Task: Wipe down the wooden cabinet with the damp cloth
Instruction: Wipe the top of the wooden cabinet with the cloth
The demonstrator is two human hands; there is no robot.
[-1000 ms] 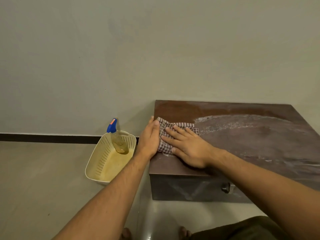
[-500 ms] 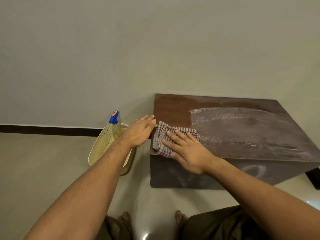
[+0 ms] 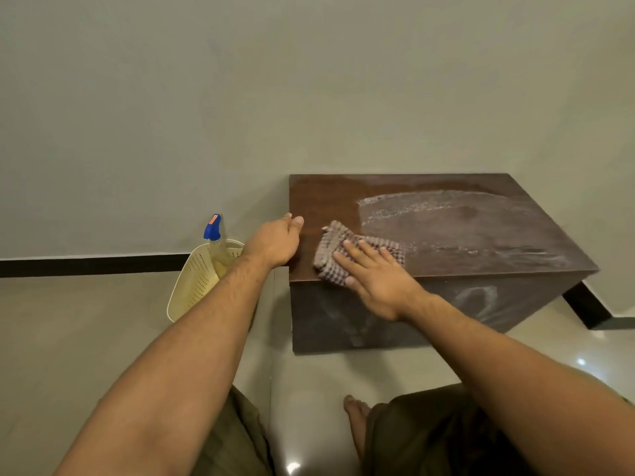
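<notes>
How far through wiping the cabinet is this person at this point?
Partly done. The left part of the wooden cabinet top looks dark and clean. In hand: the right hand presses the checked cloth flat near the front left corner, while the left hand steadies the left edge. Left: whitish streaks across the middle and right of the top, and smudges on the front face.

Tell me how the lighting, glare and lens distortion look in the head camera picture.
Head view: dim, warm, even light with soft shadows; small bright glints on the glossy floor; the wide-angle lens bends the skirting and stretches both forearms; the cloth under the right hand is slightly smeared; the cabinet top shows pale, dull streaks.
</notes>
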